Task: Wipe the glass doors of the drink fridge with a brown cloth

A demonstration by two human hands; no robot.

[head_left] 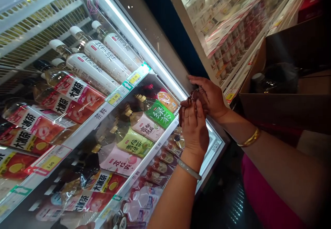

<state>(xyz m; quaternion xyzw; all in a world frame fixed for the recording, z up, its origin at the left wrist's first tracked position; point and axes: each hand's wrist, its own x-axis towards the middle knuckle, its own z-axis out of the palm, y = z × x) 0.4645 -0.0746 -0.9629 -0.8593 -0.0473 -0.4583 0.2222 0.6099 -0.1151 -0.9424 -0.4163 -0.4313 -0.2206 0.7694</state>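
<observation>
Crumpled brown cloth (190,100), clasped hands (196,129), glossy bottles (159,113)

Your right arm (284,167) wears gold bangle (249,138): bright, polished, broad in middle, tapering toward arm's edge. Your left arm (176,196), lower left of gold bangle, wears pale bangle (189,170): grey-white, smooth, rounded, softly glossy. Below gold bangle, your clothing (260,189): deep magenta, plain, curved outline, edges darkening into shadow.

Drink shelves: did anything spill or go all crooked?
I see no spill or damage. The shelves slope, but the bottles lean with them, so probably the whole picture is just tipped.
</observation>
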